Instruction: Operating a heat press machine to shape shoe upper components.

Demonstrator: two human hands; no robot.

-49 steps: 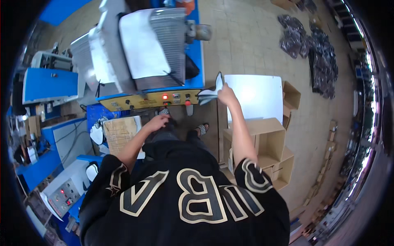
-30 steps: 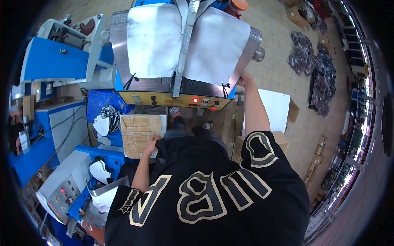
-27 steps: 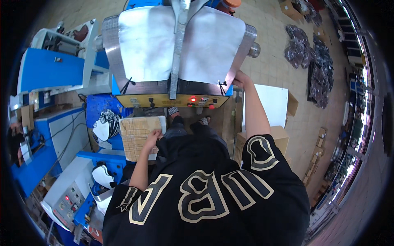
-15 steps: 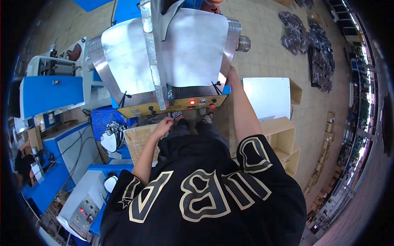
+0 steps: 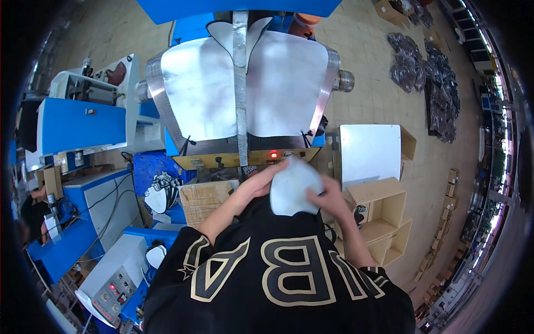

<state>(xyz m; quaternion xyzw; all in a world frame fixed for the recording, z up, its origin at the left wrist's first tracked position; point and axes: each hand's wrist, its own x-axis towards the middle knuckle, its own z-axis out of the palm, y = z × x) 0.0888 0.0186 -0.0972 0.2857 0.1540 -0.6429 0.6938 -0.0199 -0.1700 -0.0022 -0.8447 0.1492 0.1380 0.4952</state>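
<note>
In front of my body, a white flat cut piece (image 5: 296,186) with rounded edges is held between both hands. My left hand (image 5: 272,177) pinches its upper left edge, with the fingers closed. On its right side, my right hand (image 5: 331,199) grips the edge, the thumb lying over the face; this hand is slightly smeared by motion. Just beyond stands a machine with a curved metal bed, where two large white sheets (image 5: 200,89) lie on either side of an upright foil-wrapped bar (image 5: 240,94). A red light (image 5: 273,155) glows on its yellow front panel.
A white-topped table (image 5: 370,153) and open wooden boxes (image 5: 381,209) stand to the right. To the left, a blue crate (image 5: 153,167) holds stacked white pieces (image 5: 158,196), beside a worn wooden board (image 5: 206,201). Dark plastic-wrapped bundles (image 5: 439,94) lie on the floor far right.
My right hand has left the machine's right edge and come in to the white piece. My left hand has moved right and up to it. The view has shifted, so the machine's blue top now shows.
</note>
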